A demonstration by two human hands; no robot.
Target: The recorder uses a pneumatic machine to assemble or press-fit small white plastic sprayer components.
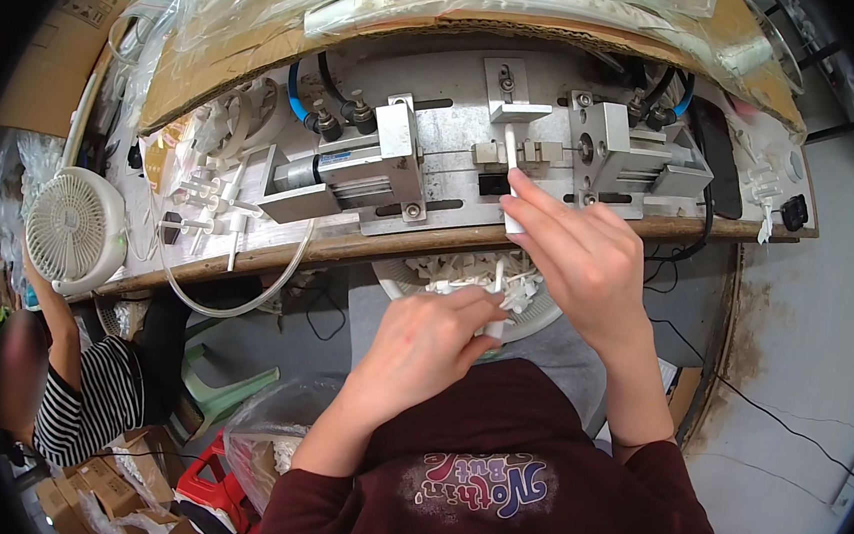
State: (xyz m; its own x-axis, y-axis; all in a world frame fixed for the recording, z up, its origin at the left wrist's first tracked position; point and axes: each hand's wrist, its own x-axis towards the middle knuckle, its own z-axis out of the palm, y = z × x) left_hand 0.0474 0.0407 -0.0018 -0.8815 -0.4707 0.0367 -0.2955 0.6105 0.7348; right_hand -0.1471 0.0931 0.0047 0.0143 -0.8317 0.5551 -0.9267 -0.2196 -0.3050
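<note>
My right hand pinches a slim white plastic piece near its lower end. The piece's far tip reaches under the small metal block in the middle of a metal clamping fixture; whether it touches is hard to tell. Lower and to the left, my left hand is closed around a similar white plastic piece, which sticks up past the fingertips. That hand is over a round white basket of loose white plastic parts, in front of the bench edge.
Air cylinders flank the fixture, with blue and black hoses. A cardboard sheet overhangs the back. White moulded parts and a fan are at the left. Another person in a striped shirt sits lower left.
</note>
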